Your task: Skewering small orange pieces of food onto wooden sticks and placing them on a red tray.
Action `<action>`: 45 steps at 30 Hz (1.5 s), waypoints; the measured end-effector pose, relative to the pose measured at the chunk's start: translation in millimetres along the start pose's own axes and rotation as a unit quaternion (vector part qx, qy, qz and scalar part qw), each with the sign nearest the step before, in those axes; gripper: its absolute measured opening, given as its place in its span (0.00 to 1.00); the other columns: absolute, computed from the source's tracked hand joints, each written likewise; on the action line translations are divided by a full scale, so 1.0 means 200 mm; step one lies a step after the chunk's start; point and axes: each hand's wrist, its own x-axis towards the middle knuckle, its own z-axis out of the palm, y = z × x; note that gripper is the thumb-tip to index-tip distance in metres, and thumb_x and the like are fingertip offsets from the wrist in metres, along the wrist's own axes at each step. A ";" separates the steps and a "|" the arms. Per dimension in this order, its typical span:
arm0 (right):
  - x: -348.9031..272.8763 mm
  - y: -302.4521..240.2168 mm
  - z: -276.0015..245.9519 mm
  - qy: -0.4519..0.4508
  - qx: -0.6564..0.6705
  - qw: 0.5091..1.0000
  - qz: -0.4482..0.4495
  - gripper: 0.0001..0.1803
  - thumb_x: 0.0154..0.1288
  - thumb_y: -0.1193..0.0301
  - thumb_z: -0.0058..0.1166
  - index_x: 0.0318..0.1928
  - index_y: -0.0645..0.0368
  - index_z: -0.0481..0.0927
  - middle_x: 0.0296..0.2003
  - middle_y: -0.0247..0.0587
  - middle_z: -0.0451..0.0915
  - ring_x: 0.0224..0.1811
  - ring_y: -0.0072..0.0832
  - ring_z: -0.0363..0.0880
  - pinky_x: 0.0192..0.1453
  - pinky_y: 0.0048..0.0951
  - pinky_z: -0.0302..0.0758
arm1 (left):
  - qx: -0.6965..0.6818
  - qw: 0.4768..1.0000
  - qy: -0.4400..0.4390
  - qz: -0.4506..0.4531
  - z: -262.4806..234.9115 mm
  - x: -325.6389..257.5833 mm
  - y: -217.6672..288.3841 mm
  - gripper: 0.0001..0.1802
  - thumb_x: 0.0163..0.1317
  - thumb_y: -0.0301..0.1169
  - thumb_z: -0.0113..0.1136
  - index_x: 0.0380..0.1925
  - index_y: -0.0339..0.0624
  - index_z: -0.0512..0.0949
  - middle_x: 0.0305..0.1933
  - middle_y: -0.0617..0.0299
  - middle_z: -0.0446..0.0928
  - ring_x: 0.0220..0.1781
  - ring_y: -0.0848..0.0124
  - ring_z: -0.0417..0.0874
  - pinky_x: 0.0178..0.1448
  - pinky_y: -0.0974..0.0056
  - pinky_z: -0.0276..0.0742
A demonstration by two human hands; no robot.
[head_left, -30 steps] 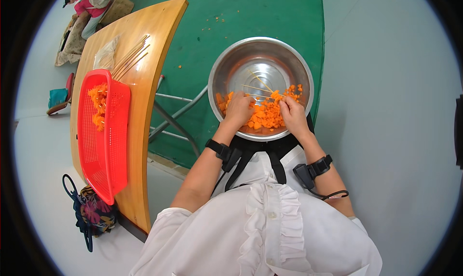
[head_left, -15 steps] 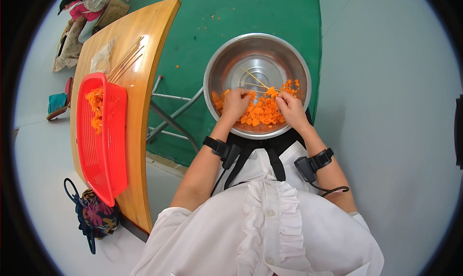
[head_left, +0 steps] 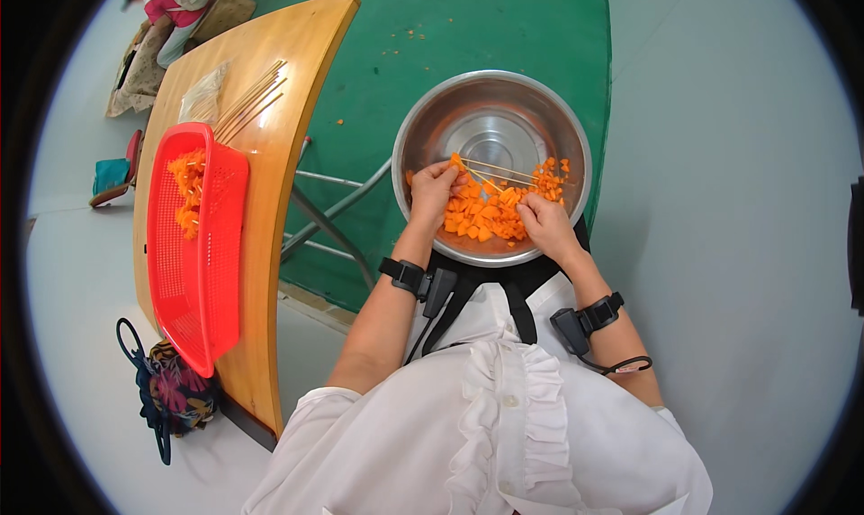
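Observation:
A wide steel bowl rests at my lap, with a heap of cut orange pieces, carrot-like, in its near half. My left hand is closed in a pinch on an orange piece above the heap's left side. My right hand is closed too, low on the right, and pinches what looks like the end of a thin wooden skewer that slants up toward the left hand's piece. Other thin skewers lie across the bowl above the pieces. Fingertips partly hide both grips.
On the left, a wooden table carries a red plastic basket with orange pieces inside, loose sticks and a clear bag. Folding metal legs stand beneath it. A patterned bag sits nearby; another person is far left.
My left hand has come up slightly with an orange piece now showing at its fingertips. The right hand has lowered a little. Skewers lie at a different slant, and the whole view has shifted slightly.

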 end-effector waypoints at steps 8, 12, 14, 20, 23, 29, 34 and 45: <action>0.00 0.00 0.00 -0.006 -0.016 1.000 0.003 0.12 0.60 0.69 0.45 0.26 0.66 0.70 0.19 0.49 0.71 0.21 0.36 0.71 0.28 0.33 0.67 | -0.006 1.000 0.002 0.004 0.00 0.00 0.01 0.10 0.59 0.24 0.51 0.39 0.30 0.75 0.28 0.59 0.78 0.25 0.79 0.76 0.27 0.79 0.71; 0.00 -0.01 0.00 -0.001 -0.019 1.000 0.004 0.13 0.59 0.66 0.44 0.24 0.63 0.70 0.19 0.53 0.73 0.25 0.49 0.74 0.29 0.43 0.68 | -0.007 1.000 0.001 0.010 0.00 0.01 0.00 0.10 0.59 0.23 0.51 0.39 0.30 0.76 0.28 0.59 0.78 0.24 0.80 0.75 0.27 0.79 0.71; 0.00 -0.02 0.00 -0.001 -0.019 1.000 0.003 0.13 0.59 0.66 0.44 0.24 0.63 0.70 0.19 0.53 0.73 0.25 0.49 0.74 0.29 0.43 0.68 | 0.011 1.000 -0.012 0.007 0.00 0.01 0.01 0.10 0.60 0.23 0.51 0.40 0.30 0.74 0.31 0.58 0.78 0.30 0.76 0.78 0.31 0.77 0.74; -0.01 -0.04 -0.01 -0.001 -0.026 1.000 -0.002 0.12 0.58 0.67 0.44 0.24 0.63 0.71 0.18 0.53 0.73 0.24 0.48 0.74 0.29 0.42 0.69 | 0.122 0.989 0.038 0.077 0.00 0.02 -0.03 0.10 0.59 0.22 0.50 0.39 0.29 0.76 0.29 0.60 0.77 0.27 0.78 0.76 0.29 0.77 0.71; -0.01 -0.04 0.00 0.005 -0.033 0.999 -0.005 0.12 0.58 0.67 0.45 0.24 0.62 0.71 0.18 0.52 0.73 0.23 0.48 0.74 0.29 0.42 0.70 | 0.175 0.979 0.043 0.097 -0.01 0.04 -0.05 0.10 0.59 0.22 0.50 0.38 0.29 0.76 0.28 0.62 0.77 0.27 0.79 0.76 0.29 0.76 0.71; -0.02 -0.02 0.00 0.009 -0.034 0.999 -0.021 0.10 0.57 0.69 0.47 0.24 0.63 0.71 0.18 0.50 0.73 0.22 0.44 0.74 0.27 0.38 0.69 | 0.270 0.951 0.054 0.137 0.00 0.01 -0.03 0.10 0.57 0.23 0.52 0.37 0.30 0.78 0.27 0.61 0.79 0.26 0.78 0.77 0.32 0.74 0.73; -0.02 -0.03 0.00 0.010 -0.050 0.998 -0.031 0.10 0.58 0.70 0.47 0.25 0.64 0.71 0.18 0.50 0.72 0.21 0.41 0.73 0.26 0.34 0.68 | 0.330 0.931 0.056 0.147 -0.02 0.03 -0.05 0.11 0.55 0.23 0.53 0.38 0.31 0.78 0.26 0.60 0.79 0.26 0.77 0.78 0.33 0.73 0.74; -0.02 -0.01 0.02 0.031 -0.072 0.996 -0.031 0.10 0.59 0.70 0.47 0.25 0.63 0.70 0.18 0.51 0.72 0.22 0.46 0.73 0.27 0.38 0.68 | 0.299 0.925 0.092 0.214 0.00 0.00 -0.04 0.11 0.54 0.23 0.54 0.38 0.31 0.78 0.30 0.55 0.80 0.30 0.72 0.81 0.37 0.70 0.76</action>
